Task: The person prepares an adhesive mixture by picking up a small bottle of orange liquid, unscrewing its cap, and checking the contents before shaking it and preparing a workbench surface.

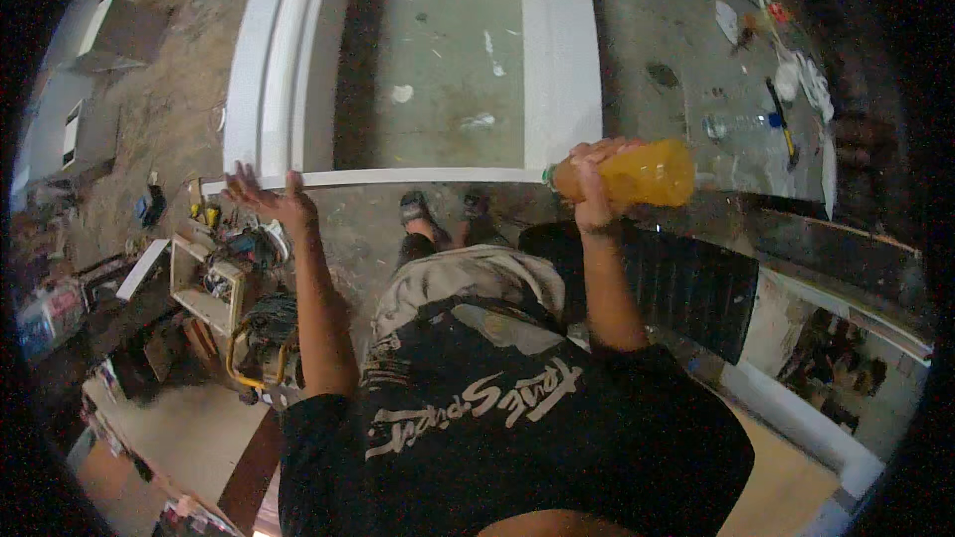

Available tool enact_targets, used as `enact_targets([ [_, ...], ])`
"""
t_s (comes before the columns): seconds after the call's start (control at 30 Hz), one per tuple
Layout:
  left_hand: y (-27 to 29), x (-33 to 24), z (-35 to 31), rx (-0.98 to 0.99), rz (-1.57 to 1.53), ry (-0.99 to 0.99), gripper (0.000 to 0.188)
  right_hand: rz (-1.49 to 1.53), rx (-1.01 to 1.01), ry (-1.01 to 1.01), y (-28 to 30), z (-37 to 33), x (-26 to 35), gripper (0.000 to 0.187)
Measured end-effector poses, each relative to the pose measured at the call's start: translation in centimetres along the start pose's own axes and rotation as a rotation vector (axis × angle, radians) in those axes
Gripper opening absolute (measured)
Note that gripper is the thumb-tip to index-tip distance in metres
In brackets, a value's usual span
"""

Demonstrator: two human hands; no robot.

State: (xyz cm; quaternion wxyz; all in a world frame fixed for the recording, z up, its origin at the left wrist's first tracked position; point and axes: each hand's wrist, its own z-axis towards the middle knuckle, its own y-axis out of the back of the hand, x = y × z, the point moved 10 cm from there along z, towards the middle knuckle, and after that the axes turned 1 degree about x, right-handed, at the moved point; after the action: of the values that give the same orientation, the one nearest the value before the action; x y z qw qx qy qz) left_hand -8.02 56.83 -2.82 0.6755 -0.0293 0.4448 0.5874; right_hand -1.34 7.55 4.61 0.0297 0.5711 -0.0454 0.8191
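Observation:
My right hand [595, 189] is wrapped round a plastic bottle [659, 172] of orange-yellow liquid. The bottle lies nearly sideways, its green cap toward the left and its base toward the right. It is held by the near right corner of a large white frame [563, 50]. My left hand [271, 201] is raised by the frame's near left corner, palm up with fingers spread and nothing in it. Whether that hand touches the frame's edge I cannot tell.
On the greenish surface at the right lie a clear bottle with a blue cap [736, 126], a yellow-and-black tool [786, 134] and a white cloth-like thing [814, 88]. A wooden box [204, 288] and a coil of dark cable [271, 320] stand at the left. A black chair-like panel [686, 288] is beside my right arm.

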Motion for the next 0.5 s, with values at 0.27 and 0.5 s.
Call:
enact_targets([
  [0.27, -0.2, 2.6, 0.1, -0.083, -0.283, 0.071, 0.097, 0.359, -0.555, -0.230, 9.2, 1.0, -1.0, 0.023],
  [0.5, -0.3, -0.4, 1.0, -0.038, 0.070, 0.024, 0.097, 0.469, -0.712, -0.672, 14.2, -0.7, -8.0, 0.030],
])
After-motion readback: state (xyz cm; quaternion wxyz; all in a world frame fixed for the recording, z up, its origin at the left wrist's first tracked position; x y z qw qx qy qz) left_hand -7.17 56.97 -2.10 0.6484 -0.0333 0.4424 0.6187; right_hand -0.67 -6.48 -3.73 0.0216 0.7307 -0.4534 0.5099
